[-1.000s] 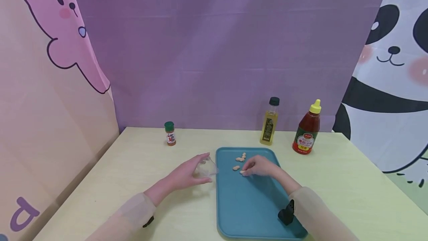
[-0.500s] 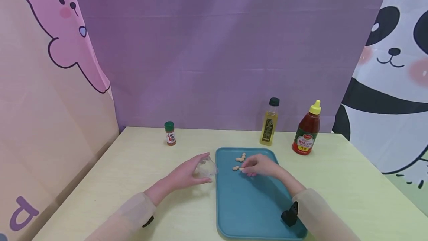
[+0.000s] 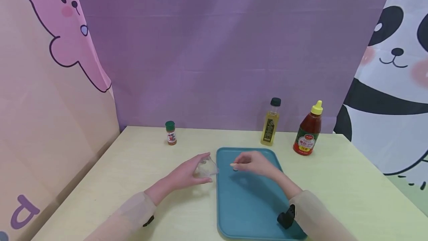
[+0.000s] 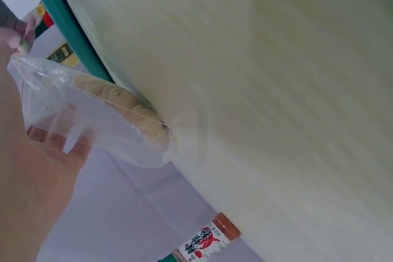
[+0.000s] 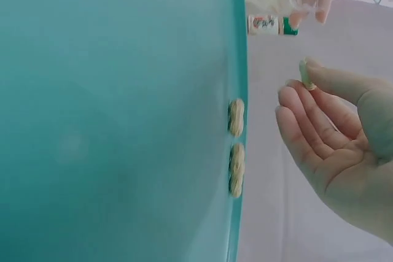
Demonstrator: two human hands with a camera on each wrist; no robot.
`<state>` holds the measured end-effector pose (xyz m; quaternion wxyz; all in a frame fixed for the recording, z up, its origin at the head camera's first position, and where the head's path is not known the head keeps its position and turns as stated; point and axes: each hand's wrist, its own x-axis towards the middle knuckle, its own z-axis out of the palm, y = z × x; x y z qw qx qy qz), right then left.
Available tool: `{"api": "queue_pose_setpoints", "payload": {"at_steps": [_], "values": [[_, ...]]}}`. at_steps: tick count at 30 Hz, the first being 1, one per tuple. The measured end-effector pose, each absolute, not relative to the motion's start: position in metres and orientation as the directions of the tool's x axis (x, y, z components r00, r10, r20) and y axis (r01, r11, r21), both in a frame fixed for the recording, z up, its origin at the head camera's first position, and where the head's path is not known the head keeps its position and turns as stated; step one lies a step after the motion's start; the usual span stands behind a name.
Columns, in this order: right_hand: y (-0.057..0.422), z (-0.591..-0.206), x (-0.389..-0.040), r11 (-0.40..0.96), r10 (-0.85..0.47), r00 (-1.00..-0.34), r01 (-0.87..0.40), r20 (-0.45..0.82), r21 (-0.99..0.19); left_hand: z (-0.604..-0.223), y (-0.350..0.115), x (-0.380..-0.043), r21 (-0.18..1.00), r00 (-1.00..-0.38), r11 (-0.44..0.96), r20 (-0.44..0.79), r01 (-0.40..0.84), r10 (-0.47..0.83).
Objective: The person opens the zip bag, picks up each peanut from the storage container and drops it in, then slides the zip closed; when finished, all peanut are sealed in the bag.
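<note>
My left hand [image 3: 185, 174] holds a clear plastic bag [image 3: 208, 167] beside the tray's left edge, thumb and fingers spread at its mouth. Several peanuts [image 4: 132, 105] lie inside the bag in the left wrist view. Over the blue tray [image 3: 250, 207], my right hand [image 3: 256, 163] pinches one peanut [image 5: 306, 75] between thumb and fingertip, lifted off the surface. In the right wrist view, more shelled-looking or whole pods cannot be told apart at the fingertips, but unshelled peanuts [image 5: 236, 167] rest on the tray. The right hand mostly hides them in the head view.
A small green-capped spice jar [image 3: 171, 133] stands at the table's back left. An oil bottle [image 3: 270, 122] and a yellow-capped ketchup bottle [image 3: 307, 129] stand behind the tray to the right. A purple cloth [image 3: 214, 55] hangs behind the table.
My right hand has lifted a peanut from the tray and moved left toward the bag. My left hand and the bag stay in place.
</note>
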<state>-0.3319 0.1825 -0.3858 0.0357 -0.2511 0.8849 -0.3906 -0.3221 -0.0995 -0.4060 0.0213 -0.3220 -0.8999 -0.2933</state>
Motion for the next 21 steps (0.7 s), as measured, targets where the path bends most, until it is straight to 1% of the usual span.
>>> {"api": "queue_pose_setpoints", "payload": {"at_steps": [5,11,17,21], "values": [[0.163,-0.383,-0.326,0.537,-0.471,-0.868,-0.424,0.158,-0.729,-0.406,-0.1,-0.321,0.513,-0.789,0.619,0.227,0.595,0.571],[0.142,-0.377,-0.322,0.504,-0.498,-0.838,-0.488,0.222,-0.712,-0.407,-0.101,-0.322,0.505,-0.782,0.614,0.238,0.606,0.576],[0.128,-0.375,-0.32,0.505,-0.559,-0.782,-0.584,0.275,-0.636,-0.405,-0.1,-0.322,0.51,-0.783,0.614,0.23,0.602,0.577],[0.123,-0.377,-0.319,0.499,-0.567,-0.774,-0.595,0.282,-0.63,-0.404,-0.099,-0.321,0.521,-0.788,0.615,0.218,0.593,0.576]]}}
